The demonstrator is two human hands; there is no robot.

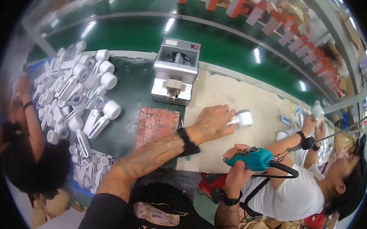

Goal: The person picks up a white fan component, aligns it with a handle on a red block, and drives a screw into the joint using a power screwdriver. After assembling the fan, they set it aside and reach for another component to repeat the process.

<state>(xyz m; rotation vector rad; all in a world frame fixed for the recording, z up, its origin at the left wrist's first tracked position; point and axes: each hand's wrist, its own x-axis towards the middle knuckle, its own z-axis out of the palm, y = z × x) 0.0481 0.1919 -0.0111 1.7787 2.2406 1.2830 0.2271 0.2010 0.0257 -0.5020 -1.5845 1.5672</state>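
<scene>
The desk [211, 88] has a pale side that seems the best place to work, well apart from the heap of white gadgets [68, 91] at the left. The silver machine [175, 70] stands beside that side, the flat red mat [153, 118] just before it; steering around both should keep the movement clean. The teal power tool [257, 159] is held up near the front edge — its coiled cord [285, 168] is best left hanging to the right, free of snags. The single white gadget [245, 118] is over the pale side, at the left fingertips; whether it touches the surface I cannot tell. The left grip [212, 123] looks pinched on its narrow end, leaving the round head free — the right grip [238, 173] is wrapped around the power tool
</scene>
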